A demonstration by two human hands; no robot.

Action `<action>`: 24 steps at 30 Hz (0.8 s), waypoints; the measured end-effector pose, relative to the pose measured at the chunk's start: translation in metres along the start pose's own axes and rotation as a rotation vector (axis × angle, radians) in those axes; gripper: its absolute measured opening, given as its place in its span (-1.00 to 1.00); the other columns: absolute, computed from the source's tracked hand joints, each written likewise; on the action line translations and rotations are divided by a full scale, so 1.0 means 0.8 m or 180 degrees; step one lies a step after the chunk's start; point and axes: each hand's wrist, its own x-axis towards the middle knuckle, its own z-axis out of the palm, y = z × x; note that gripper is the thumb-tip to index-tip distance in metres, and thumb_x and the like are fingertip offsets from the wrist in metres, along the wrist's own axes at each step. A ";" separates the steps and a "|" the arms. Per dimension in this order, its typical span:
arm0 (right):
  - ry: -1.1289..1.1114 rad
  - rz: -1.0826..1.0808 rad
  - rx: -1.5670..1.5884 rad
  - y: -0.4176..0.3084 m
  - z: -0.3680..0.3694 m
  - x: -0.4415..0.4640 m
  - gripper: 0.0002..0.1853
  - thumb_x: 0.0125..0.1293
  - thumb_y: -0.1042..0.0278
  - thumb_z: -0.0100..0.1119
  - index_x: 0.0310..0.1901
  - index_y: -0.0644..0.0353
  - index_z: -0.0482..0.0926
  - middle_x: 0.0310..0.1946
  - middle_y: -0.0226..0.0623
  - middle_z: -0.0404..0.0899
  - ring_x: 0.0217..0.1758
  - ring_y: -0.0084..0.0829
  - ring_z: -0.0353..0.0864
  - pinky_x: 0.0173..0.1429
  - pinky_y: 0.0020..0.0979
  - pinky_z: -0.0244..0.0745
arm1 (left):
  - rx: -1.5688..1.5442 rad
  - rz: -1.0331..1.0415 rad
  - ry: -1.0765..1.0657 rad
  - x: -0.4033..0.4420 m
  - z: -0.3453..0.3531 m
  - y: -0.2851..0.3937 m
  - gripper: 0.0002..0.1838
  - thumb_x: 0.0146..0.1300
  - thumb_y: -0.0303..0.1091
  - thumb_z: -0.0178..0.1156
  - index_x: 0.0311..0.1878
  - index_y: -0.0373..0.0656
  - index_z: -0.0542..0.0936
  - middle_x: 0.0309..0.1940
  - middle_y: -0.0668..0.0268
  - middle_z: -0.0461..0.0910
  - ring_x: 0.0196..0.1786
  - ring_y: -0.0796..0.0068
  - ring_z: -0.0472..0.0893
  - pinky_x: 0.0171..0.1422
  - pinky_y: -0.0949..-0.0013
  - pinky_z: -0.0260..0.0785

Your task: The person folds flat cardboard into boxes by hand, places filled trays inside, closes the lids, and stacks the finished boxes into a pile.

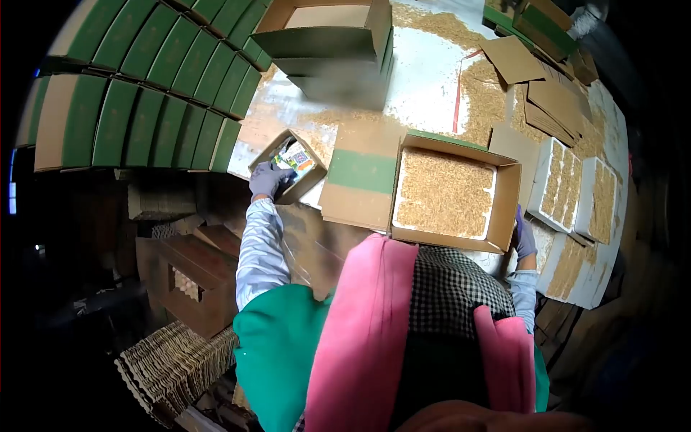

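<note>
My left hand (269, 180), in a grey glove, reaches over the near side of a small cardboard box (317, 171). Its fingers are bent onto a colourful printed card (294, 157) inside; the fingertips are partly hidden. In front of me stands an open cardboard box (507, 209) with green outer sides. A white tray covered with golden, husk-like filling (446, 191) lies in it. Against this box's right outer wall rests my right hand (526, 236), also gloved, with its visible fingers stretched along the cardboard.
Flattened cardboard (356, 205) with a green band lies between the boxes. Stacked green boxes (162, 61) rise at left, and another open box stack (327, 43) stands at the back. Husk-filled white trays (558, 176) and loose cardboard sheets (551, 108) are at right.
</note>
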 end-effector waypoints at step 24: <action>-0.1853 -0.4220 -0.3698 -0.232 0.020 -0.124 -0.92 0.19 0.28 0.16 -0.37 -0.08 0.66 -0.24 -0.47 0.62 -0.12 -0.34 0.63 -0.14 -0.26 0.48 | -0.1347 0.3126 -0.1780 -0.314 -0.100 0.327 -0.68 0.14 -0.19 0.39 -0.26 -0.30 0.69 -0.23 0.14 0.73 -0.16 0.30 0.73 -0.02 0.35 0.54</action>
